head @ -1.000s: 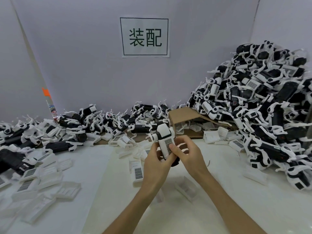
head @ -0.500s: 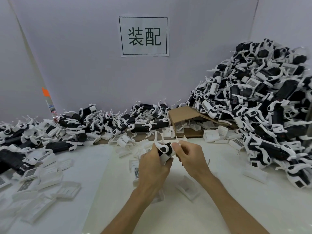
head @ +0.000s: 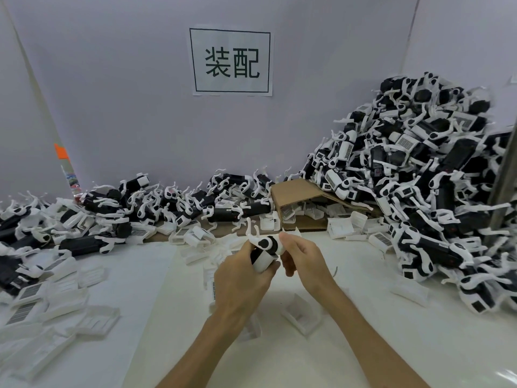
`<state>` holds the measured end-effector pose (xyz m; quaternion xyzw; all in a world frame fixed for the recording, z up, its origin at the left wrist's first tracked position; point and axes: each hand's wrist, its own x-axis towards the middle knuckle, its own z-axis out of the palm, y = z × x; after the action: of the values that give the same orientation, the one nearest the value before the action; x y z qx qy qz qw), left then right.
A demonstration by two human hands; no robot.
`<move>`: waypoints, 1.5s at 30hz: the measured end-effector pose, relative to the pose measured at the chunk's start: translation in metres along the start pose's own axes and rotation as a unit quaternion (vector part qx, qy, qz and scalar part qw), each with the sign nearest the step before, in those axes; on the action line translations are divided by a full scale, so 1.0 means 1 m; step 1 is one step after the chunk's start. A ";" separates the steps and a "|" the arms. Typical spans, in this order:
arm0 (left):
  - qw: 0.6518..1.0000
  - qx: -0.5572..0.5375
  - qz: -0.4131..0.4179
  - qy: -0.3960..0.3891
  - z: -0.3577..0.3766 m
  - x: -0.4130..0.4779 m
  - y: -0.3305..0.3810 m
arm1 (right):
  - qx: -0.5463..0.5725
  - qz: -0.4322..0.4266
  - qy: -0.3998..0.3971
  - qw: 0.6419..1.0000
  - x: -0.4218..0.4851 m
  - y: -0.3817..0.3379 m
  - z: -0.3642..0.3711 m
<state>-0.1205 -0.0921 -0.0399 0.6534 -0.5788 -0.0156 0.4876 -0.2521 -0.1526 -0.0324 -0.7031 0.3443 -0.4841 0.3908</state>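
Observation:
A small black-and-white plastic device (head: 265,250) with thin white prongs at its top is held above the white table (head: 349,317), in the middle of the view. My left hand (head: 240,278) grips its lower body, fingers wrapped around it. My right hand (head: 300,254) pinches its upper right side between thumb and curled fingers. The underside of the device is hidden by my left palm.
A tall heap of the same black-and-white devices (head: 419,177) fills the right side. A lower row of them (head: 140,208) runs along the back wall. White plastic covers (head: 64,312) lie at the left. An open cardboard box (head: 296,197) sits behind my hands.
The device was turned from upright with its barcode face toward me to tilted with its round black end up. Both hands dropped slightly and kept their hold.

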 end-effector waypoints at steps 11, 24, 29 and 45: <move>0.993 -0.050 0.076 0.074 -0.006 0.007 -0.011 | 0.031 0.001 -0.117 0.993 -0.004 -0.015 -0.012; 0.917 -0.329 -0.106 0.199 -0.022 0.022 -0.013 | -0.055 -0.005 -0.231 0.971 0.003 -0.044 -0.031; 0.904 -0.308 -0.132 0.266 -0.024 0.026 -0.019 | 0.060 0.011 -0.212 0.975 0.033 -0.071 -0.055; 0.925 -0.312 -0.204 0.071 -0.005 0.022 -0.012 | 0.022 0.074 0.191 0.979 0.070 -0.052 -0.115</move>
<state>-0.1017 -0.1078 -0.0330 0.5714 -0.3626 -0.2479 0.6932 -0.3352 -0.2137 0.0677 -0.5616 0.4530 -0.5863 0.3684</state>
